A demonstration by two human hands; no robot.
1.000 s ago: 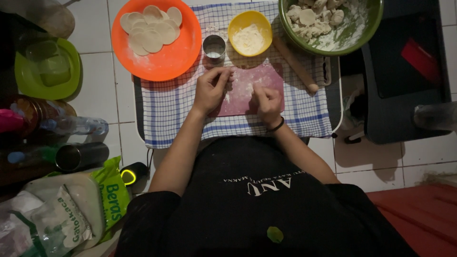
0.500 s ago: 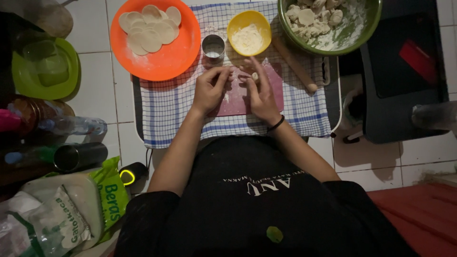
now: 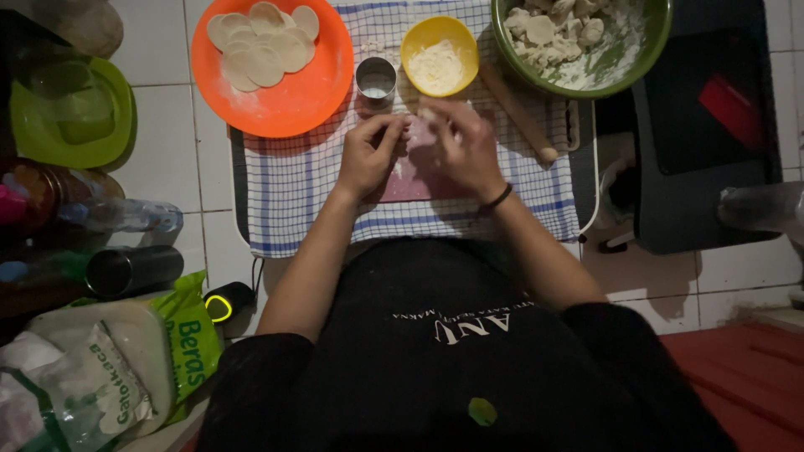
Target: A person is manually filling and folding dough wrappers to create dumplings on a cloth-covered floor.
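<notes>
My left hand (image 3: 367, 156) and my right hand (image 3: 466, 146) meet fingertip to fingertip over the far end of a pink board (image 3: 416, 182). Between the fingers they pinch a small pale dough piece (image 3: 421, 127). The board lies on a blue-and-white checked cloth (image 3: 293, 192). Just beyond the hands stand a small metal ring cutter (image 3: 376, 80) and a yellow bowl of flour (image 3: 440, 55). A wooden rolling pin (image 3: 521, 117) lies to the right of my right hand.
An orange plate (image 3: 289, 105) with several round dough discs (image 3: 261, 52) sits far left. A green bowl (image 3: 641, 50) of floured dough lumps is far right. Green lidded container (image 3: 71, 113), bottles (image 3: 126, 216) and a green bag (image 3: 191, 343) crowd the left; a black tray (image 3: 695, 167) stands right.
Both hands have lifted off the middle of the pink board and moved to its far end. Their fingers have come together on the dough piece.
</notes>
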